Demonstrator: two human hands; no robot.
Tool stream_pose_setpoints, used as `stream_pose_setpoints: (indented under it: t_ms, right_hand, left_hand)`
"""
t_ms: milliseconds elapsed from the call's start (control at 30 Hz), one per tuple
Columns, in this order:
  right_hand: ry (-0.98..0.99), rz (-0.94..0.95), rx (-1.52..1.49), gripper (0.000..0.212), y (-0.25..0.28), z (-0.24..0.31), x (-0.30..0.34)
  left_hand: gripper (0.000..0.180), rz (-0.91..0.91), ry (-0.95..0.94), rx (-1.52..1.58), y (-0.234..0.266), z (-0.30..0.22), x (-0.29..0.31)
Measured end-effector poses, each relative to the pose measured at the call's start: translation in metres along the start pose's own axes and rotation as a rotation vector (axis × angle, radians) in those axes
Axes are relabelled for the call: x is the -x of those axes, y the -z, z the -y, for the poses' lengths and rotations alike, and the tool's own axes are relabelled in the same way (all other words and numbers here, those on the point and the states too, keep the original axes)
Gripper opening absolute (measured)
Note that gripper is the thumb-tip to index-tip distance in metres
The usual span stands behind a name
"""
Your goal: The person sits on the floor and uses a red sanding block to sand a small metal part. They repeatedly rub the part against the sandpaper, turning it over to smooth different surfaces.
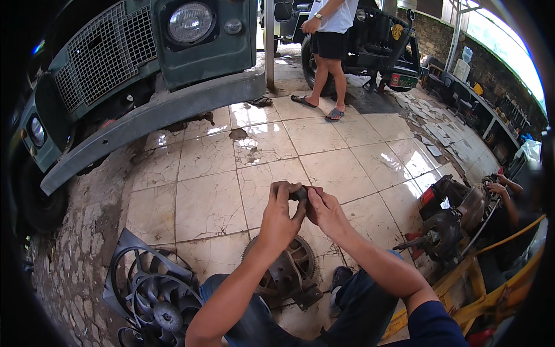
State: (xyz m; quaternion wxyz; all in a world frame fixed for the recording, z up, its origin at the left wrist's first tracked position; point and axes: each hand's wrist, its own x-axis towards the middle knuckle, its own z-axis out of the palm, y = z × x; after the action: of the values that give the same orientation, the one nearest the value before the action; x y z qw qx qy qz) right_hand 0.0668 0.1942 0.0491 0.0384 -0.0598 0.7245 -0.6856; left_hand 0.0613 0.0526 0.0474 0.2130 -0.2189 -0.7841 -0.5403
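Over the tiled floor, my left hand is closed around a small dark ring-like metal part. My right hand pinches a thin reddish-brown piece, which looks like folded sandpaper, against that part's right side. Much of both things is hidden by my fingers. Below my hands, between my legs, a toothed gear wheel with a metal bracket rests on the floor. At lower left lies a black cooling fan in its shroud.
A green vehicle with a grey bumper stands at upper left. Someone in sandals stands ahead near another vehicle. At right, another person's hands are at a dark mechanical assembly, beside a yellow frame. A workbench lines the wall.
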Motion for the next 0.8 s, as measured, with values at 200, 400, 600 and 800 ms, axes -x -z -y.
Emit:
stream_pose_setpoints:
  t_ms: [200,400,600,800]
  right_hand:
    - [0.06,-0.018,0.034,0.038,0.003,-0.009,-0.002]
    - [0.088,-0.024,0.072,0.04,0.006,-0.022,-0.007]
    - [0.001,-0.05,-0.037,0.04,0.011,-0.02,-0.012]
    - [0.048,-0.069,0.102,0.037,0.004,-0.028,-0.013]
  left_hand:
    - [0.033,0.013,0.01,-0.057,-0.004,0.0,0.003]
    - [0.033,0.004,0.091,0.019,-0.01,0.006,-0.003]
    - [0.039,0.038,0.025,-0.016,-0.018,0.007,0.0]
    - [0.038,0.039,0.128,0.121,-0.012,0.015,0.006]
